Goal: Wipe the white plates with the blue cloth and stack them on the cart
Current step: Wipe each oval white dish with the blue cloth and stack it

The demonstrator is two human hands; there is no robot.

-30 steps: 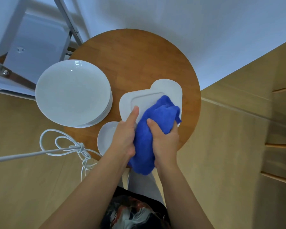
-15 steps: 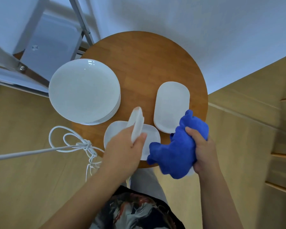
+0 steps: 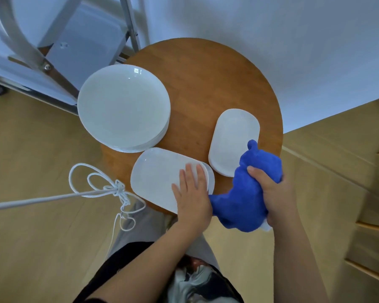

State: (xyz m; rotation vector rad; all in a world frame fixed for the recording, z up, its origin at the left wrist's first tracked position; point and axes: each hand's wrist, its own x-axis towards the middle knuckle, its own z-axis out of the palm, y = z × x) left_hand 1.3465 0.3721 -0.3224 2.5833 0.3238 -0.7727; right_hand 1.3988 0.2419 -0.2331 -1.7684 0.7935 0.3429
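While the left hand [image 3: 192, 193] rests flat, fingers straight, on a smooth oblong white plate [image 3: 160, 180] at the round wooden worktop [image 3: 206, 84] edge, the right hand [image 3: 271, 189] grips the fluffy blue cloth [image 3: 243, 200].

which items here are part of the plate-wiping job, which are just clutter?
Job:
- blue cloth, held by right hand
- oblong plate under left hand
- second oblong plate
- round plate stack
- cart

Clutter:
- white cord
- round wooden table, just the work surface
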